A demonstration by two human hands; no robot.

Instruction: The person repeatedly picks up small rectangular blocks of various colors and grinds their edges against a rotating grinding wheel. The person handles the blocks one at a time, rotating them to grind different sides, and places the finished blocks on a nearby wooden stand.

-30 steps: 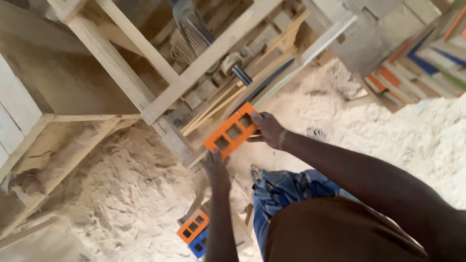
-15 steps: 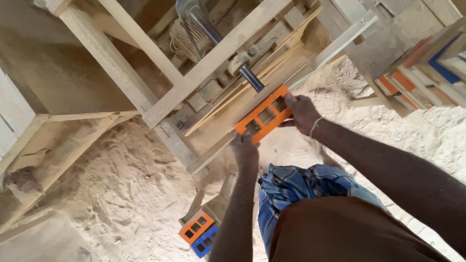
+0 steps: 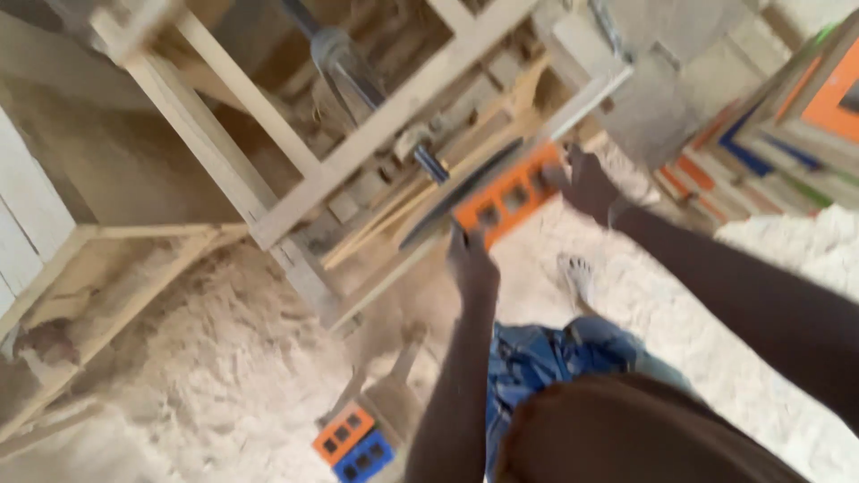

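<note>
An orange rectangular block with square holes is held between both of my hands. My left hand grips its near lower end. My right hand grips its far upper end. The block is raised beside a slanted wooden frame with a dark metal bar poking through it. The picture is blurred by motion.
Sawdust covers the floor. An orange block and a blue block lie on a low wooden piece near my legs. Stacked painted wooden pieces stand at the right. A bare foot rests on the sawdust.
Both hands have carried the orange block up and to the right, along the wooden frame. The view has tilted and blurred.
</note>
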